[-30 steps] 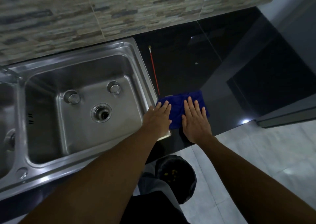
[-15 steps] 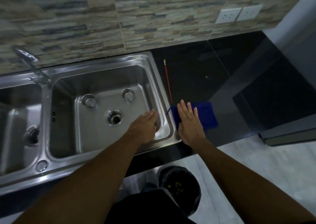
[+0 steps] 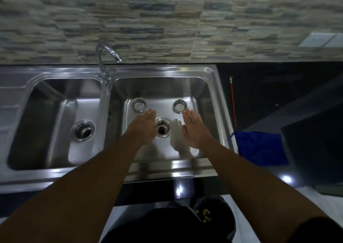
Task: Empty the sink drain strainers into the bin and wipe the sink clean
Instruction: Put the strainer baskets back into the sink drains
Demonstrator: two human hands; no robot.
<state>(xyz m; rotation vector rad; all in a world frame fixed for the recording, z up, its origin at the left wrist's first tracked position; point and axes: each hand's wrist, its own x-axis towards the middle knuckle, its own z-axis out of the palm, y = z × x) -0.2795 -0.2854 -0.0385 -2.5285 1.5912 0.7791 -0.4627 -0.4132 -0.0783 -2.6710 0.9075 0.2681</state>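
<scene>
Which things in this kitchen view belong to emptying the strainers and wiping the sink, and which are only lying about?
For the job:
left strainer, right strainer, sink, blue cloth, bin, left hand, right hand.

Only lying about:
red stick on the counter, wall sockets.

sink (image 3: 213, 86) silver | cloth (image 3: 259, 148) blue | countertop (image 3: 278, 86) black | wall tiles (image 3: 148, 19) grey-beige stone pattern
</scene>
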